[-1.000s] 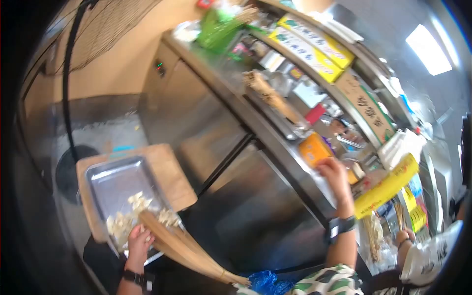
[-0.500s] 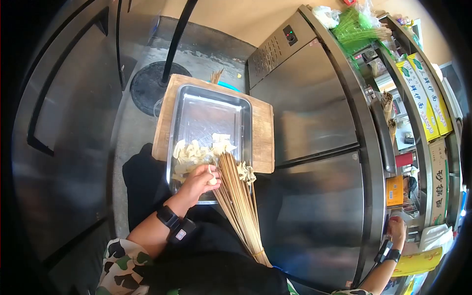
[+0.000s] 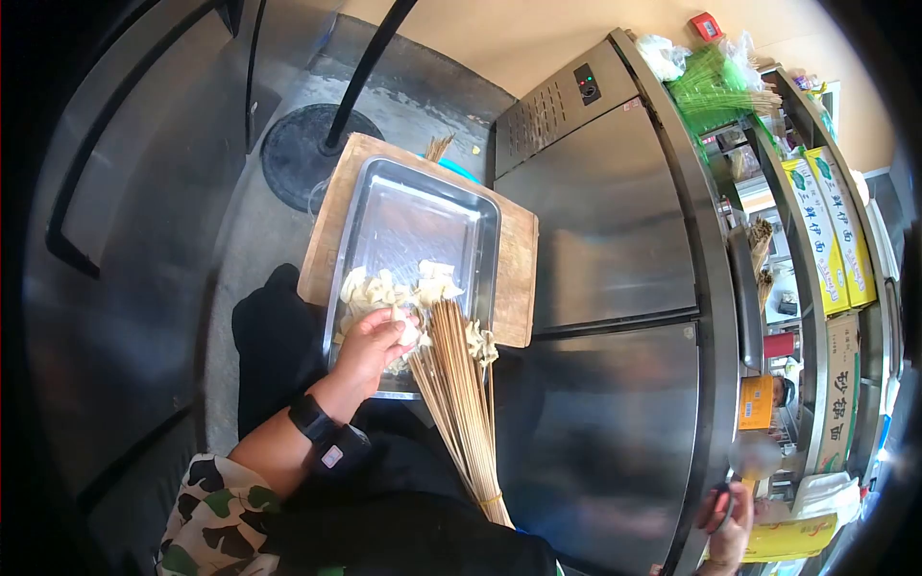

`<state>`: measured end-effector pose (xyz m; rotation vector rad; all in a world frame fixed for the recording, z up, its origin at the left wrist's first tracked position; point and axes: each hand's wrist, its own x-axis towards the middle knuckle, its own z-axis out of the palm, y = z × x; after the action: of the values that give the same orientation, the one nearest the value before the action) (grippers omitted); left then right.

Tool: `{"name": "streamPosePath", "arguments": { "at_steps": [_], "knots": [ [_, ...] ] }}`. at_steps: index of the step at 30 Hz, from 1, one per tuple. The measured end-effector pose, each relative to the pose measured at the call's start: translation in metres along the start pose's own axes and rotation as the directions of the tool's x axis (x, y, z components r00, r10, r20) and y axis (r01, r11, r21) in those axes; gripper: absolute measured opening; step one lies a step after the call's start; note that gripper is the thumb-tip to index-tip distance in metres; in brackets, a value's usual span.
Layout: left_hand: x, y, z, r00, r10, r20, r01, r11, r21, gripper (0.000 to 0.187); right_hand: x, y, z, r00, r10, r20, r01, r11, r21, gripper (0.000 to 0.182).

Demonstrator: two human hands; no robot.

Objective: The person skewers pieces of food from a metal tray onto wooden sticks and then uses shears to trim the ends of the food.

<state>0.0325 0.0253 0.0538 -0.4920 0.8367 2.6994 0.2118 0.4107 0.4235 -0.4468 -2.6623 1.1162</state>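
Observation:
My left hand [image 3: 376,348] is over the near left part of a metal tray [image 3: 488,245], its fingers closed on a pale food piece [image 3: 407,330]. Other pale folded pieces [image 3: 363,290] lie in the tray. A bundle of wooden skewers [image 3: 463,413], tied near its lower end, leans over the tray's near edge, with food at its upper tips. Far to the right, my right hand [image 3: 732,518] is closed around the dark handle of a round, blurred utensil [image 3: 756,455] beside the shelving.
Under the tray is a wooden board [image 3: 520,278]. A steel refrigerator [image 3: 615,230] stands to the right, by shelves with yellow boxes [image 3: 828,230], an orange box [image 3: 756,401] and a green bag [image 3: 706,91]. A black round base [image 3: 298,158] is on the floor.
The view has shifted. My left hand has moved slightly left and up over the tray with the food piece. My right hand has moved lower, and the round utensil now shows in it.

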Motion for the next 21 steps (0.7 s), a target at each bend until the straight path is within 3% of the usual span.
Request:
{"name": "streamPosePath", "arguments": {
  "at_steps": [1,3,4,5,6,7,8,9,10,11,16,21],
  "knots": [
    [-0.002,0.001,0.002,1.000,0.006,0.015,-0.006,1.000,0.004,0.028,-0.003,-0.006,0.025,0.995,-0.036,0.095,0.034,0.999,0.022,0.040],
    [-0.007,0.003,0.007,0.999,0.022,0.043,-0.023,1.000,0.011,0.030,-0.004,-0.013,0.082,0.932,0.119,0.342,-0.240,0.910,0.338,0.049],
    [-0.009,0.004,0.009,0.999,0.012,0.045,-0.012,1.000,-0.008,0.030,0.001,-0.004,0.106,0.849,0.142,0.509,-0.347,0.876,0.335,0.060],
    [-0.010,0.003,0.009,0.998,0.006,0.055,-0.005,1.000,-0.017,0.031,0.013,0.016,0.133,0.727,0.025,0.686,-0.466,0.752,0.467,0.067],
    [-0.012,0.004,0.009,0.998,0.004,0.064,-0.002,1.000,-0.027,0.032,0.014,0.017,0.167,0.698,0.060,0.713,-0.515,0.734,0.443,0.063],
    [-0.013,0.005,0.008,0.997,0.006,0.072,-0.004,0.999,-0.038,0.033,0.011,0.019,0.206,0.779,-0.008,0.626,-0.408,0.753,0.516,0.050],
    [-0.014,0.007,0.008,0.998,-0.022,0.061,0.025,0.999,-0.043,0.038,0.025,0.037,0.235,0.676,0.089,0.732,-0.577,0.681,0.450,0.050],
    [-0.016,0.008,0.007,0.998,-0.012,0.067,0.016,0.998,-0.055,0.035,0.027,0.009,0.262,0.559,0.184,0.808,-0.684,0.654,0.324,0.045],
    [-0.017,0.009,0.005,0.997,-0.004,0.072,0.009,0.998,-0.065,0.033,0.034,0.021,0.285,0.469,0.173,0.866,-0.650,0.732,0.206,0.040],
    [-0.018,0.009,0.004,0.997,0.000,0.078,0.006,0.997,-0.072,0.031,0.033,0.018,0.304,0.456,0.151,0.877,-0.596,0.784,0.175,0.036],
    [-0.022,0.017,0.005,0.995,0.056,0.088,-0.045,0.992,-0.119,0.014,0.030,0.014,0.357,0.529,-0.032,0.848,-0.439,0.845,0.305,0.034],
    [-0.020,0.015,0.003,0.995,0.049,0.089,-0.037,0.992,-0.122,0.013,0.031,0.023,0.364,0.573,-0.005,0.819,-0.266,0.945,0.192,0.035]
  ]
}}
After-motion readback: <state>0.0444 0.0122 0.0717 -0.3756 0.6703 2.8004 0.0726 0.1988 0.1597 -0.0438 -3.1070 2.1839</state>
